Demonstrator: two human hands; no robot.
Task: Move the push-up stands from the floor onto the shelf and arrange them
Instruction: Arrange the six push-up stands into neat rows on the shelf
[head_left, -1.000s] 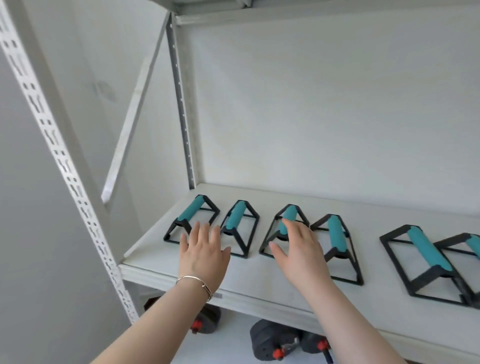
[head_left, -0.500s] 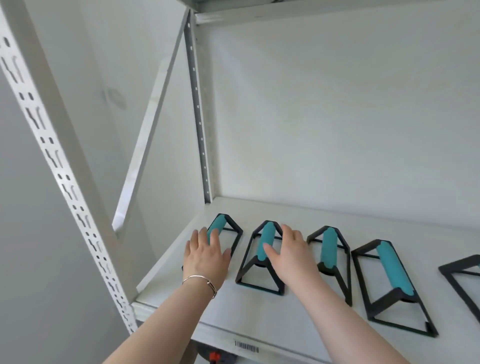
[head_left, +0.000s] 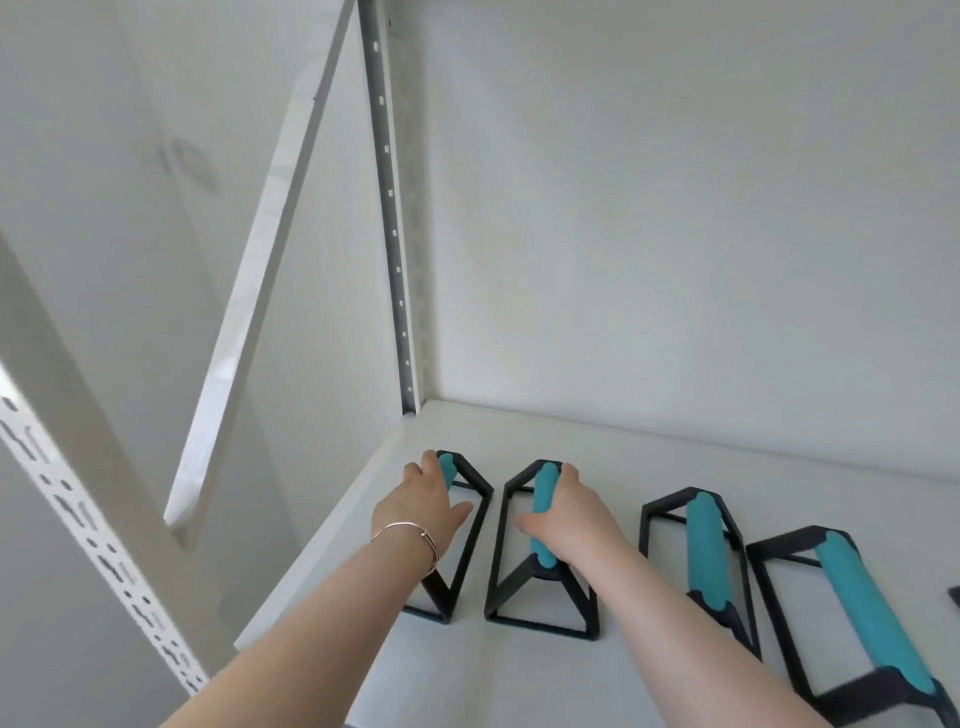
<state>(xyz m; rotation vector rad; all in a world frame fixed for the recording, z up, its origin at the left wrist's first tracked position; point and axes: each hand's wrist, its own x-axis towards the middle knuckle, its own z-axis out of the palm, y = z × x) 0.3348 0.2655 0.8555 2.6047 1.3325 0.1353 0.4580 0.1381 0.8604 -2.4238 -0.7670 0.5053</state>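
On the shelf, the left hand grips the leftmost stand while the right hand grips the second stand.

Plain white wall behind white shelf board. Dark perforated upright at board's back left corner. White diagonal brace left of it; white slotted post front left. Even, soft light.

White shelf: four push-up stands in row.
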